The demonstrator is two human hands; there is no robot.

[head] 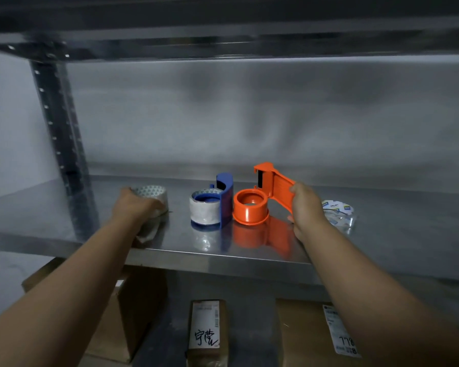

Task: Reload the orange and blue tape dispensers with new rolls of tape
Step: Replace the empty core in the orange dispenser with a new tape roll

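Orange dispenser (263,197), blue dispenser (224,198), white-patterned tape roll (153,193), silver steel shelf (64,207).

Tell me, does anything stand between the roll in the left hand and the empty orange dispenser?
Yes. The blue dispenser, already loaded, stands on the shelf between the roll in the left hand and the orange dispenser held by the right hand. The roll probably has to be lifted over it.

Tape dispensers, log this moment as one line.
blue dispenser: loaded | orange dispenser: empty, right hand holds handle | left hand grips tape roll
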